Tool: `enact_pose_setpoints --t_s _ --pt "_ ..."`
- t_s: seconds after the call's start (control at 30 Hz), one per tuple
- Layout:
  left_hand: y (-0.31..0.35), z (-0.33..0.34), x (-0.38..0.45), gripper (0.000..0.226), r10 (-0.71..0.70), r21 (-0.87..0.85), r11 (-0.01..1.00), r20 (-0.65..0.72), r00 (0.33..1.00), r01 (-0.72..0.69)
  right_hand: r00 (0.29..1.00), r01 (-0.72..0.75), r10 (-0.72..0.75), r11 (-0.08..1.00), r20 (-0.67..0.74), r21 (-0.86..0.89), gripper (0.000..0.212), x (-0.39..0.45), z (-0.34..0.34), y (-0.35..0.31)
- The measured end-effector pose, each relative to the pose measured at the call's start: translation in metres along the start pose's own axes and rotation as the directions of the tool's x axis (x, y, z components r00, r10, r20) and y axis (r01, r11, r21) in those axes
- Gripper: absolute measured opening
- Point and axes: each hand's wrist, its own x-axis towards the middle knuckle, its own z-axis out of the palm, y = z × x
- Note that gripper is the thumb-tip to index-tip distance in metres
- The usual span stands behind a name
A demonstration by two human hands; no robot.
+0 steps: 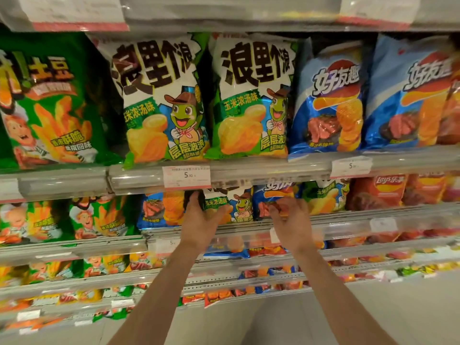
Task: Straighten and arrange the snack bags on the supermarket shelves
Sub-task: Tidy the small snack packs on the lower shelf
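Two hands are seen in the head view at the second shelf from the top. The left hand is curled round the left edge of a white-and-green snack bag; the right hand is bent at a neighbouring blue bag, though whether it is actually pinched cannot be told. Both bags are best drawn upright, faces forward, bottoms seated behind the rail. The white-and-green bag is glossy, puffed, and stands between blue bags, seemingly out of its row.
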Motion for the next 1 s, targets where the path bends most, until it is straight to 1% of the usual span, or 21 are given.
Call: enact_pose_setpoints --t_s 0.07,0.13,0.2,0.3,0.37,0.43,0.5,0.57,0.67,0.73,0.83,0.9,1.0 --pt "-0.001 0.004 0.003 0.101 -0.012 0.044 0.999 -0.006 1.000 0.012 0.997 0.011 -0.013 0.999 -0.071 -0.036 0.030 -0.002 0.004 0.001" --pt "-0.005 0.006 0.005 0.092 -0.002 0.078 0.997 -0.011 1.000 0.003 0.997 0.039 -0.042 0.998 -0.062 -0.045 0.033 -0.004 0.010 0.003" --pt "-0.008 0.005 0.006 0.083 0.032 0.101 0.994 -0.044 0.999 -0.028 0.998 0.059 -0.060 0.997 -0.034 -0.056 0.032 -0.006 0.014 0.004" --pt "-0.012 -0.003 0.005 0.071 0.123 0.175 0.979 -0.095 0.988 -0.105 0.996 0.082 -0.085 0.995 -0.042 -0.050 0.030 -0.007 0.014 0.002" --pt "-0.014 -0.012 0.003 0.057 0.199 0.216 0.962 -0.139 0.970 -0.166 0.993 0.106 -0.108 0.994 -0.045 -0.037 0.029 -0.006 0.014 -0.001" --pt "-0.019 -0.025 0.000 0.045 0.268 0.269 0.941 -0.230 0.936 -0.204 0.993 0.115 -0.115 0.993 -0.028 0.002 0.027 -0.006 0.016 -0.009" --pt "-0.027 -0.040 0.000 0.036 0.323 0.364 0.910 -0.318 0.892 -0.200 0.991 0.133 -0.133 0.991 0.005 0.033 0.023 -0.010 0.021 -0.020" --pt "-0.036 -0.055 0.001 0.036 0.297 0.409 0.903 -0.378 0.877 -0.129 0.984 0.169 -0.171 0.984 0.046 0.053 0.022 -0.014 0.029 -0.030" --pt "-0.050 -0.073 0.003 0.052 0.222 0.429 0.903 -0.392 0.893 -0.036 0.967 0.189 -0.204 0.976 0.150 0.109 0.020 -0.018 0.041 -0.047" --pt "-0.055 -0.082 0.006 0.064 0.140 0.379 0.926 -0.362 0.922 0.008 0.944 0.187 -0.216 0.973 0.250 0.135 0.019 -0.019 0.051 -0.055" --pt "-0.059 -0.091 0.012 0.076 0.043 0.281 0.958 -0.322 0.946 0.052 0.905 0.144 -0.202 0.974 0.376 0.176 0.028 -0.021 0.063 -0.063" --pt "-0.060 -0.097 0.017 0.074 0.019 0.253 0.966 -0.285 0.958 0.057 0.902 0.122 -0.183 0.977 0.390 0.176 0.032 -0.020 0.068 -0.064" --pt "-0.060 -0.105 0.026 0.059 0.026 0.254 0.966 -0.278 0.960 0.048 0.911 0.100 -0.159 0.981 0.382 0.169 0.033 -0.020 0.070 -0.064"
